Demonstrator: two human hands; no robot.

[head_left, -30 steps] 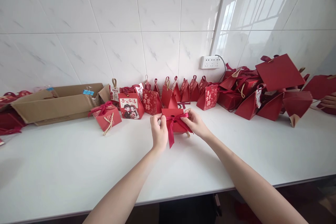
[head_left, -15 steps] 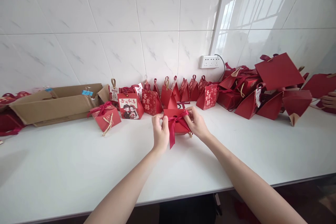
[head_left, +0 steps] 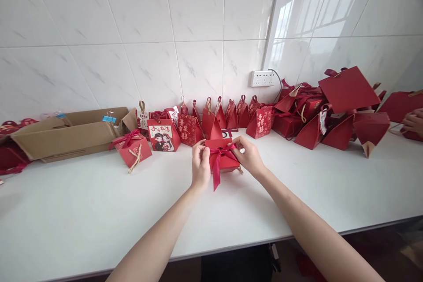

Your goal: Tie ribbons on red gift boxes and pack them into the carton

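Note:
A red gift box (head_left: 225, 164) stands on the white table between my hands. Across its top lies a dark red ribbon (head_left: 216, 176) tied in a bow, one tail hanging down the front. My left hand (head_left: 201, 165) pinches the ribbon at the box's left side. At the right, my right hand (head_left: 247, 155) has thumb and fingers closed on the other side of the bow. A bit of gold cord (head_left: 241, 170) shows at the box's lower right. Left of my hands sits another red box (head_left: 135, 152) with a bow and a twisted gold cord.
Finished-looking red boxes stand along the tiled wall, one with a printed couple (head_left: 163, 135). An open cardboard box (head_left: 77, 139) with blue clips is at left. Red boxes (head_left: 350, 90) are piled at right, near another person's hand (head_left: 413, 122). A power strip (head_left: 262, 78) is on the wall.
Both hands stay on the ribbon, with only slight finger movement. The hanging ribbon tail sits slightly lower, and the camera view has shifted a little.

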